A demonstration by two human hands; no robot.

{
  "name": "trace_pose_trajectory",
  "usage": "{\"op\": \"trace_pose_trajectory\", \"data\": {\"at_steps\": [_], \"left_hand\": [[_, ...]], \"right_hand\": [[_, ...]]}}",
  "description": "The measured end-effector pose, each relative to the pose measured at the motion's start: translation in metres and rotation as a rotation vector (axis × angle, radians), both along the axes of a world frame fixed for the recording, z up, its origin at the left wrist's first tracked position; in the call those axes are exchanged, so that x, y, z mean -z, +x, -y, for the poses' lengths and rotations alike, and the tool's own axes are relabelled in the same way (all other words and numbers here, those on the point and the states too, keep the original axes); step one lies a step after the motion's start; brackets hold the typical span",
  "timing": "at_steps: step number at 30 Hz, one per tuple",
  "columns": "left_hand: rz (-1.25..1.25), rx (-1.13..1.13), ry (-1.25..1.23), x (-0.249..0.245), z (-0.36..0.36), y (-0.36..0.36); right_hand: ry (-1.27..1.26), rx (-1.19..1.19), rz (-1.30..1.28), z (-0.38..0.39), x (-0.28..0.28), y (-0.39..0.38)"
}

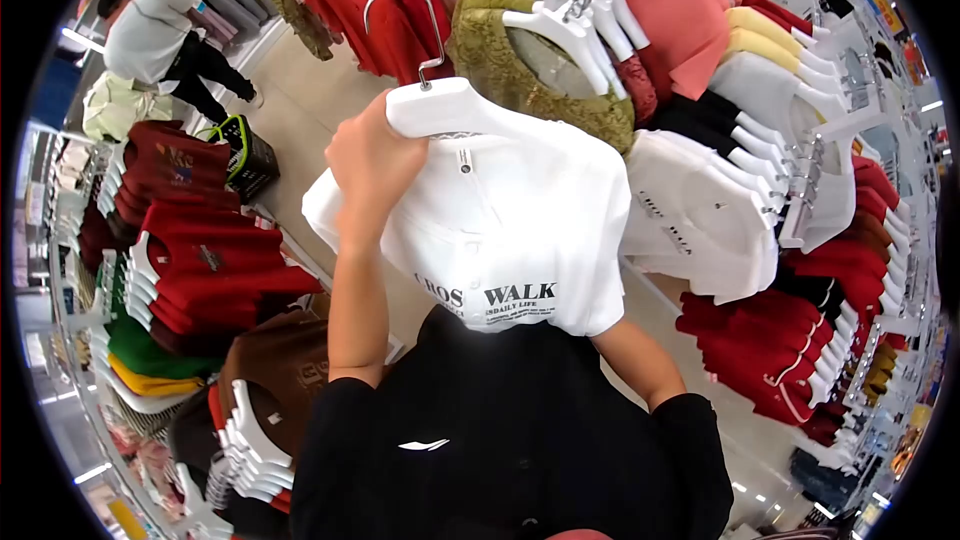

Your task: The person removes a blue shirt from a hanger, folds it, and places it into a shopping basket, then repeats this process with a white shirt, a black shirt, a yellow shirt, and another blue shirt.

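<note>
A white T-shirt [560,200] with black lettering hangs on a white hanger [455,108] with a metal hook, held up in front of my chest. My left hand [375,155] is closed round the hanger beside the base of its hook. The shirt hides my right hand; only that forearm shows, running up behind the shirt's lower right edge. The hook points up and is on no rail.
Racks of clothes stand around: green lace tops [490,35] ahead, white shirts [690,210] at right, red shirts [220,260] at left. A person [150,35] in white stands at upper left near a black basket [250,158]. Tiled floor lies between racks.
</note>
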State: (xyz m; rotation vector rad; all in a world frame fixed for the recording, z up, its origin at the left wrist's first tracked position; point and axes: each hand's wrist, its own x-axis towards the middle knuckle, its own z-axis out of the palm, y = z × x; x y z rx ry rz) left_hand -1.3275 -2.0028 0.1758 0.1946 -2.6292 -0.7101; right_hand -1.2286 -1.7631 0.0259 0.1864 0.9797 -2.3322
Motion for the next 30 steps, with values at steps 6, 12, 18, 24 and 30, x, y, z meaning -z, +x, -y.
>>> {"op": "trace_pose_trajectory", "data": {"at_steps": [6, 12, 18, 24, 30], "left_hand": [[0.142, 0.060, 0.038, 0.039, 0.029, -0.026], [0.152, 0.222, 0.100, 0.047, 0.012, -0.043], [0.111, 0.318, 0.161, 0.043, -0.003, -0.046], [0.187, 0.258, 0.074, 0.037, 0.007, -0.051], [0.146, 0.208, 0.062, 0.041, 0.036, -0.047]], "right_hand": [[-0.213, 0.273, 0.159, 0.049, 0.033, 0.016], [-0.317, 0.466, 0.182, 0.058, 0.042, 0.045], [-0.407, 0.614, 0.157, 0.056, 0.041, 0.075], [-0.507, 0.666, 0.145, 0.060, 0.036, 0.092], [-0.560, 0.675, 0.187, 0.070, 0.032, 0.107]]}}
